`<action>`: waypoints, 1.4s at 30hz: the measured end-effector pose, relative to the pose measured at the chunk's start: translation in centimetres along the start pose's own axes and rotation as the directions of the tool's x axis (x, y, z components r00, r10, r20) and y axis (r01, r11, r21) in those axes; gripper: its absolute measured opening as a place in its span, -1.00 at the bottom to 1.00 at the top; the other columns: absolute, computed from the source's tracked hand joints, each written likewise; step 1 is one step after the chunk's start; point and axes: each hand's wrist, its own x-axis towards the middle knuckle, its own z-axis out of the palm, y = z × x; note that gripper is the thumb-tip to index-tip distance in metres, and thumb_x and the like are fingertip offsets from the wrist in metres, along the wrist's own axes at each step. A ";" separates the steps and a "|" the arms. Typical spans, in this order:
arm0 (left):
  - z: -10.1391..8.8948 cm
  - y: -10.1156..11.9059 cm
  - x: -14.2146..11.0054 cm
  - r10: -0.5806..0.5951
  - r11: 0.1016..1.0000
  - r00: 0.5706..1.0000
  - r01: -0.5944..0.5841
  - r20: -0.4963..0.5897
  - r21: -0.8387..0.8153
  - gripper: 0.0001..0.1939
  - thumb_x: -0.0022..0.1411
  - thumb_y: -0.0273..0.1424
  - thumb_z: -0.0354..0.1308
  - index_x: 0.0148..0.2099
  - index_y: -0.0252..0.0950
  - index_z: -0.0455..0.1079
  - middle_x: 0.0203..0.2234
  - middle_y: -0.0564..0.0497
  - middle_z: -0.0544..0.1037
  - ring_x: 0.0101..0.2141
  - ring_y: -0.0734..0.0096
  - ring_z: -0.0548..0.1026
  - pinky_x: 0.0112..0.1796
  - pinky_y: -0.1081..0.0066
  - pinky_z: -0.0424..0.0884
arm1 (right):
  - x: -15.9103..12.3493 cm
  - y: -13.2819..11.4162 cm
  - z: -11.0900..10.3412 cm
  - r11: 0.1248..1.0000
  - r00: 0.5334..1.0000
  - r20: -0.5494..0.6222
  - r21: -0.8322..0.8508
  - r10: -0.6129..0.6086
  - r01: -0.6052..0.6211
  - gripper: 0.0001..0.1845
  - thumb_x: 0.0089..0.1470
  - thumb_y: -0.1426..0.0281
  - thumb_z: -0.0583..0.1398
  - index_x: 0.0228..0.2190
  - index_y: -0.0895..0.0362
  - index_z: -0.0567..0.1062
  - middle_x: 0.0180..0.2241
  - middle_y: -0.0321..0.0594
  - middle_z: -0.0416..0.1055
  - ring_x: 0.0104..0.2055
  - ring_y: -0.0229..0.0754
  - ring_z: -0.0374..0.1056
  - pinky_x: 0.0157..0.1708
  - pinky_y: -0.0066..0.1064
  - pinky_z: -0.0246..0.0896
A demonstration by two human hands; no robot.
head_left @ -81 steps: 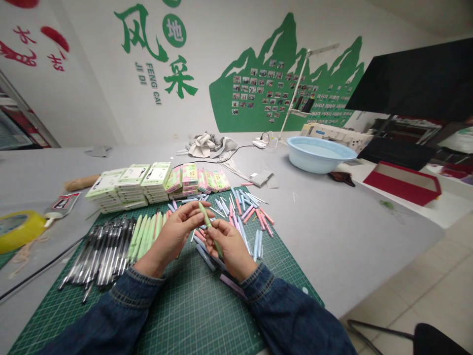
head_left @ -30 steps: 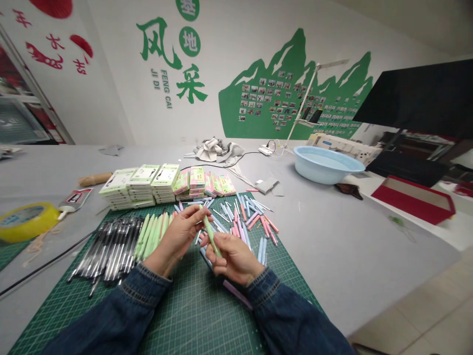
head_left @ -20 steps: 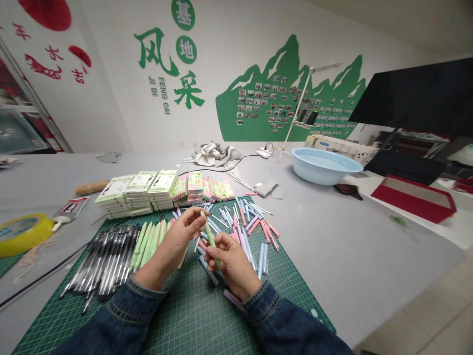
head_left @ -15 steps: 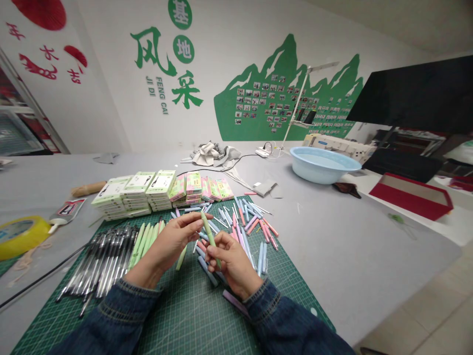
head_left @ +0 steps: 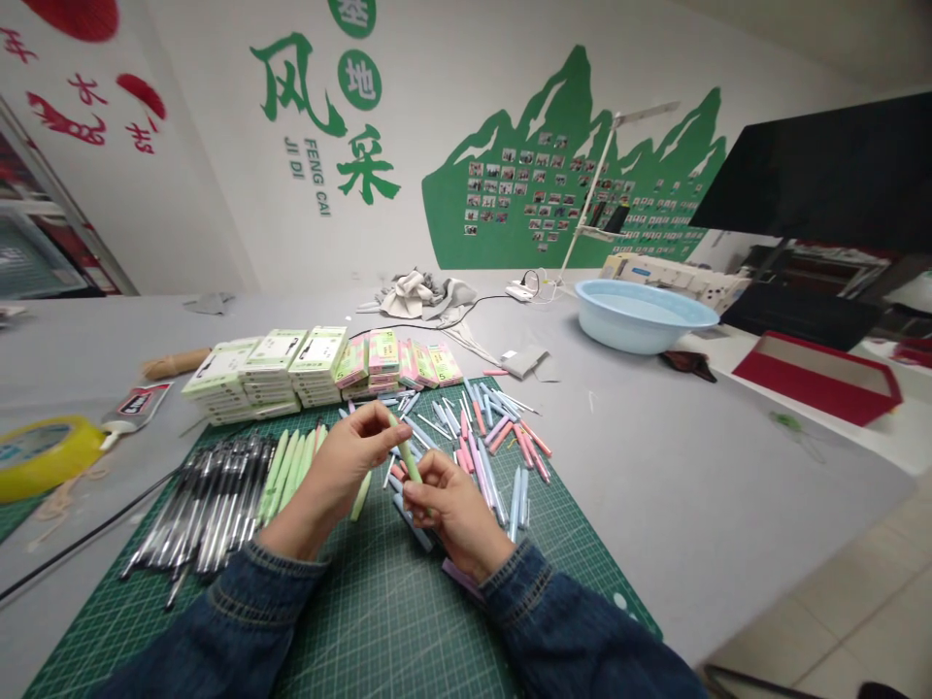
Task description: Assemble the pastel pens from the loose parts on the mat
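Observation:
My left hand (head_left: 346, 476) and my right hand (head_left: 451, 515) meet above a green cutting mat (head_left: 379, 621), both closed on a pale green pen (head_left: 408, 459). The left fingertips pinch its upper end, and the right fingers hide its lower part. Left of my hands lie a row of pale green pens (head_left: 287, 476) and a bundle of clear pens with black ink (head_left: 211, 505). One loose green pen (head_left: 360, 495) rests beside my left wrist. Pink, blue and lilac pen parts (head_left: 484, 437) are scattered to the right, just beyond my right hand.
Stacked white-green boxes (head_left: 266, 367) and pink-green boxes (head_left: 400, 359) stand beyond the mat. A yellow tape roll (head_left: 44, 456) and a glue tube (head_left: 135, 408) lie left. A pale blue basin (head_left: 637, 316) and a red box (head_left: 819, 379) stand right, on a grey table (head_left: 655, 485).
My hands have drawn closer together, and less of the green pen shows between them. The view has shifted slightly with my head.

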 end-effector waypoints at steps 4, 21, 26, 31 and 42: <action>0.1 0.4 -0.1 -0.006 1.000 1.000 0.006 0.010 0.001 -0.75 -0.06 -0.31 0.36 -0.37 -0.27 0.37 -0.56 0.16 0.30 -0.51 0.54 0.22 -0.50 0.52 0.12 | 0.1 0.5 0.1 1.000 1.000 -0.011 0.004 -0.004 0.004 -0.69 -0.14 0.38 0.36 -0.49 0.13 0.30 -0.58 -0.36 0.37 -0.62 -0.40 0.15 -0.62 -0.58 -0.06; -0.9 1.2 -0.2 -0.085 0.995 0.987 0.076 0.137 0.065 -0.71 0.09 -0.21 0.25 -0.21 -0.30 0.47 -0.58 0.11 0.30 -0.59 0.54 0.18 -0.56 0.50 0.05 | 0.0 0.5 0.0 1.000 1.000 -0.005 0.022 0.000 0.000 -0.73 -0.10 0.42 0.32 -0.49 0.13 0.28 -0.59 -0.38 0.35 -0.63 -0.43 0.08 -0.65 -0.59 -0.21; -1.0 1.5 0.1 0.046 0.984 0.998 -0.051 0.034 0.169 -0.80 0.05 -0.26 0.29 -0.43 -0.30 0.46 -0.58 0.10 0.35 -0.56 0.54 0.21 -0.53 0.50 0.09 | 0.0 0.6 -0.1 1.000 1.000 -0.020 -0.008 -0.005 0.005 -0.71 -0.14 0.41 0.35 -0.49 0.13 0.31 -0.56 -0.38 0.35 -0.60 -0.41 0.13 -0.64 -0.60 -0.15; -0.5 2.4 0.2 0.181 0.976 0.980 -0.168 -0.088 0.135 -0.80 0.02 -0.31 0.32 -0.48 -0.32 0.42 -0.58 0.09 0.39 -0.51 0.52 0.28 -0.48 0.51 0.17 | -0.1 0.7 -0.1 1.000 0.999 -0.033 -0.027 0.001 -0.002 -0.70 -0.19 0.38 0.38 -0.49 0.13 0.34 -0.54 -0.37 0.35 -0.57 -0.38 0.18 -0.64 -0.60 -0.12; -2.6 2.0 1.7 0.149 0.904 0.934 -0.261 -0.324 -0.338 -0.76 -0.01 -0.29 0.36 -0.39 -0.34 0.44 -0.51 0.13 0.44 -0.59 0.68 0.26 -0.56 0.60 0.22 | 0.1 0.6 -0.2 1.000 0.999 -0.034 -0.023 -0.008 0.007 -0.72 -0.21 0.41 0.37 -0.50 0.13 0.36 -0.50 -0.34 0.38 -0.55 -0.36 0.20 -0.62 -0.58 -0.08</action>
